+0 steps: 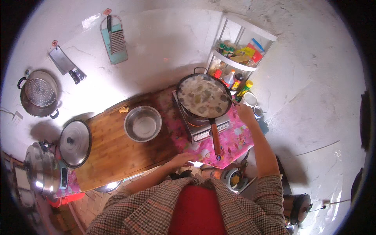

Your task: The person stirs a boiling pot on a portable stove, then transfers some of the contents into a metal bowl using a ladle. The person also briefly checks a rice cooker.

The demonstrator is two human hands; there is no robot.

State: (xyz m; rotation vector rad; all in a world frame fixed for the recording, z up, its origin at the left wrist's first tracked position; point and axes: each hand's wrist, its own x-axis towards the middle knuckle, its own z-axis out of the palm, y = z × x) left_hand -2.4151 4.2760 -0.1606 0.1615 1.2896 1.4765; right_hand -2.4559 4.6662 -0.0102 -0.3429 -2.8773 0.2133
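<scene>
A dark wok (pixel 179 101) with a wooden handle (pixel 216 138) stands on a portable stove (pixel 205 135). Pale, frothy liquid with dark round pieces (pixel 202 94) fills it. My right hand (pixel 245 113) is at the wok's right rim, beside a small dark piece that may be a utensil's end; its grip is unclear. My left hand (pixel 183 160) rests by the table's front edge, near the right end of the wooden board (pixel 114 147). Its fingers are partly hidden. A metal basin (pixel 144 124) sits on the board, with ginger-like pieces (pixel 123 109) behind it.
Pink floral cloth (pixel 238 135) covers the table. A corner shelf (pixel 235 60) holds bottles and packets. Cups (pixel 249 99) stand right of the wok. A lid (pixel 75 143) and steel pot (pixel 41 167) are at left. Cleavers (pixel 63 60), a grater (pixel 117 42) and a steamer pot (pixel 39 94) hang on the wall.
</scene>
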